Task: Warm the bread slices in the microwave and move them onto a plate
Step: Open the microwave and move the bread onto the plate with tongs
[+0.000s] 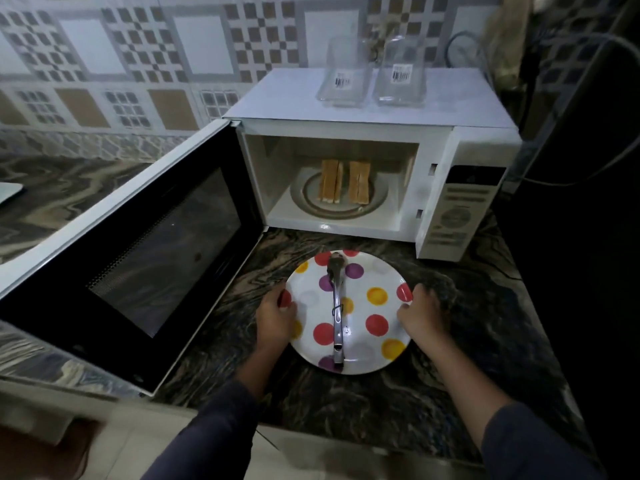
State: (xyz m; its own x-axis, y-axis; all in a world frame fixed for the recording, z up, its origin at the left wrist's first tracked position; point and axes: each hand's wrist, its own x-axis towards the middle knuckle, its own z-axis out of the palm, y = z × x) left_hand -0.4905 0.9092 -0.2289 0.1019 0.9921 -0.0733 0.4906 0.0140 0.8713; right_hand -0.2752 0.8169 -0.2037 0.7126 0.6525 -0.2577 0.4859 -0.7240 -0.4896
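Observation:
A white microwave (460, 202) stands on the counter with its door (145, 251) swung wide open to the left. Inside, several bread slices (344, 181) lie on the round turntable (381, 202). In front of the microwave a white plate (367, 296) with red, yellow and purple dots rests on the counter. Metal tongs (336, 306) lie across its middle. My left hand (275, 315) grips the plate's left rim and my right hand (420, 311) grips its right rim.
Two clear plastic containers (372, 76) sit on top of the microwave. The dark marbled counter (467, 358) ends at a front edge near me. A cable (588, 161) hangs at the right. The open door blocks the counter's left side.

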